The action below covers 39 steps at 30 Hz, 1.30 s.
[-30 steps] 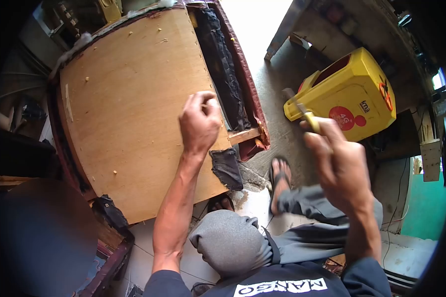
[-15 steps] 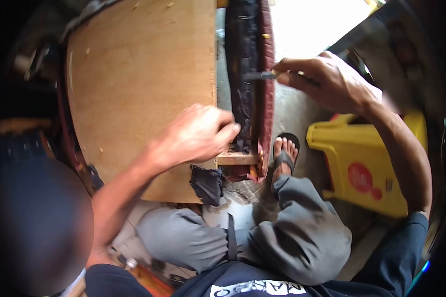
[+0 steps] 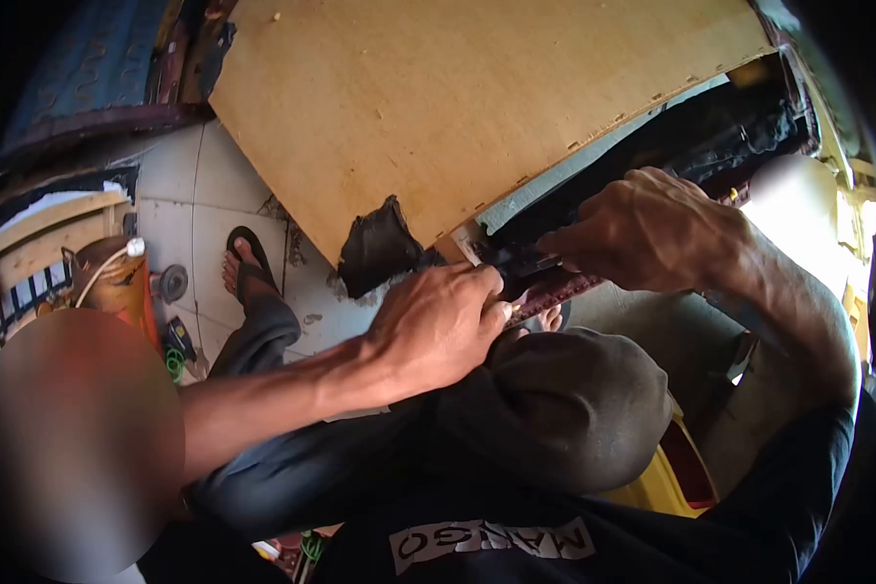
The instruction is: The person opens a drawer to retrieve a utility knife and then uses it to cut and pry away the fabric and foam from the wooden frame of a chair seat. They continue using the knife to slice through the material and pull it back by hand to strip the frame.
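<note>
A wooden furniture frame with a large plywood panel (image 3: 477,88) lies in front of me. Black fabric (image 3: 642,161) and a maroon upholstered edge (image 3: 560,295) run along its near right side. At that side's lower corner, my left hand (image 3: 438,326) is closed, thumb and fingers pinching the maroon upholstery. My right hand (image 3: 657,234) is wrapped round a thin metal tool (image 3: 535,263), its tip close to my left fingertips. The tool's handle is hidden in the palm. A torn black cloth flap (image 3: 380,248) hangs from the panel's corner, left of my hands.
My bent knee (image 3: 574,409) is just below the work. A yellow plastic stool (image 3: 657,482) stands beneath it. On the tiled floor at left are an orange container (image 3: 122,277) and a coil of green wire (image 3: 174,362). Blue springy upholstery (image 3: 88,73) stands at the upper left.
My view has turned, so the frame now lies slantwise. My right hand has come down from the maroon edge with the tool, close to my left hand at the corner.
</note>
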Each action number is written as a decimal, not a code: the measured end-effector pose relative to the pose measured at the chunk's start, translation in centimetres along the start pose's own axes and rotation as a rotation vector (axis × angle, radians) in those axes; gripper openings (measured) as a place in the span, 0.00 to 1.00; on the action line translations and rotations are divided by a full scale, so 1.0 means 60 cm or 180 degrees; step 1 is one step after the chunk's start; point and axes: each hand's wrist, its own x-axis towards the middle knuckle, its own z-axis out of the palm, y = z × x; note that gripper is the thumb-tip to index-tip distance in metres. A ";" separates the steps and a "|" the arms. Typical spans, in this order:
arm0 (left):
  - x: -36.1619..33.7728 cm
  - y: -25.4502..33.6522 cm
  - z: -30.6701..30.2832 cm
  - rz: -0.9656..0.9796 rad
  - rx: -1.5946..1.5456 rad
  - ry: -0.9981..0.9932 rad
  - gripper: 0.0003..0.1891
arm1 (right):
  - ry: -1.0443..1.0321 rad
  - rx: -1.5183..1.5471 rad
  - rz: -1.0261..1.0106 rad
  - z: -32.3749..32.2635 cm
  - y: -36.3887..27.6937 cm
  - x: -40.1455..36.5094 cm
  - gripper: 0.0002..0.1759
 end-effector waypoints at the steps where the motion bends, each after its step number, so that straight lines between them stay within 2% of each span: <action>1: -0.012 0.002 0.030 -0.0074 -0.0206 0.0300 0.13 | -0.0115 0.0236 0.0088 0.001 -0.007 -0.003 0.14; 3: -0.025 0.015 0.071 -0.0256 -0.0217 0.0688 0.15 | 0.0048 0.0055 -0.0064 0.011 -0.002 0.001 0.14; 5: -0.031 0.018 0.116 -0.0341 -0.0470 0.0898 0.15 | -0.0083 0.0069 -0.0126 0.018 0.003 0.008 0.13; 7: -0.020 0.021 0.145 -0.0499 -0.0389 0.1528 0.12 | -0.0259 -0.0042 -0.0149 0.020 0.010 0.015 0.13; 8: -0.016 0.026 0.155 -0.0696 -0.0589 0.1722 0.08 | -0.0240 0.0081 -0.0134 0.022 0.012 0.017 0.12; 12: -0.013 0.037 0.176 -0.0767 -0.0824 0.2198 0.04 | -0.0315 0.0051 -0.0293 0.042 0.017 0.021 0.12; 15: -0.012 0.037 0.196 -0.0779 -0.0839 0.2470 0.04 | 0.0331 -0.0551 -0.0717 0.063 0.021 0.017 0.12; 17: -0.012 0.039 0.198 -0.0726 -0.0709 0.2550 0.04 | -0.0199 -0.0386 -0.0596 0.042 0.009 0.028 0.11; 20: -0.012 0.038 0.210 -0.0643 -0.0676 0.2636 0.03 | -0.0555 -0.0415 -0.0730 0.035 0.022 0.035 0.11; 24: -0.013 0.042 0.212 -0.0633 -0.0849 0.2699 0.03 | -0.0273 -0.0582 -0.0899 0.038 0.031 0.039 0.11; 27: -0.007 0.035 0.217 -0.0550 -0.0840 0.2761 0.02 | -0.0434 -0.0589 -0.0959 0.034 0.041 0.038 0.13; 29: -0.007 0.034 0.224 -0.0535 -0.0883 0.2729 0.02 | -0.0771 -0.0471 -0.0806 0.020 0.041 0.041 0.13; 36: -0.008 0.026 0.223 -0.0451 -0.1133 0.2724 0.03 | -0.0754 -0.0614 -0.1019 0.017 0.054 0.044 0.13; 39: -0.007 0.025 0.224 -0.0447 -0.1195 0.2775 0.03 | -0.0964 -0.0718 -0.0944 0.007 0.056 0.040 0.13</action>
